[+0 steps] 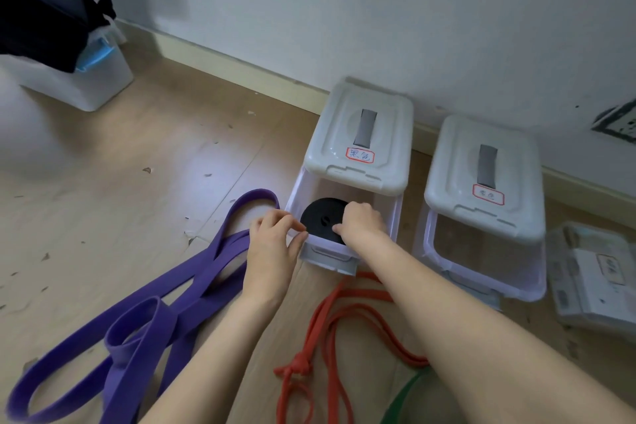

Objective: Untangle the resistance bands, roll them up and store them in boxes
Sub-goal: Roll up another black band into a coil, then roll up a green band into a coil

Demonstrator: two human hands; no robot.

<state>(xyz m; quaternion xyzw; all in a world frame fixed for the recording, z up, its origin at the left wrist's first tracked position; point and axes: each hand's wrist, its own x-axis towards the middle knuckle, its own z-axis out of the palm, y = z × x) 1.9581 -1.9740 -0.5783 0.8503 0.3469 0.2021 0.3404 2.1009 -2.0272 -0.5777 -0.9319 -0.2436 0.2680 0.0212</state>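
Item: rolled black resistance band (321, 218), coiled into a flat disc and lying inside the left-hand storage box (392, 217), the landmark for this entry, a clear tub against the wall. The box's grey lid (361, 138), bearing a red-edged handwritten label, was slid back toward the wall so that only the near half of the opening was exposed. The right hand (361, 220) was reaching into that opening, fingers curled over the right edge of the coil and thumb pressed on its face, so the coil was judged to be gripped. The left hand (275, 234) was set at the box's near-left corner, fingertips pinched on the rim, apparently bracing it. To the right of the box a second clear box (481, 251) was seen, its lid likewise slid back and nothing visible inside. To the left of the box a purple band (192, 279) was lying loose in overlapping loops on the wooden floor; in front of the box a red band (330, 330) was lying knotted, with a scrap of green band (406, 396) just beyond it at the frame's lower edge. Handling note, as a judgement: the coil would be best pressed flat onto the floor of the box before release, so that it could not spring open, with the box kept braced, and the lid then drawn forward.
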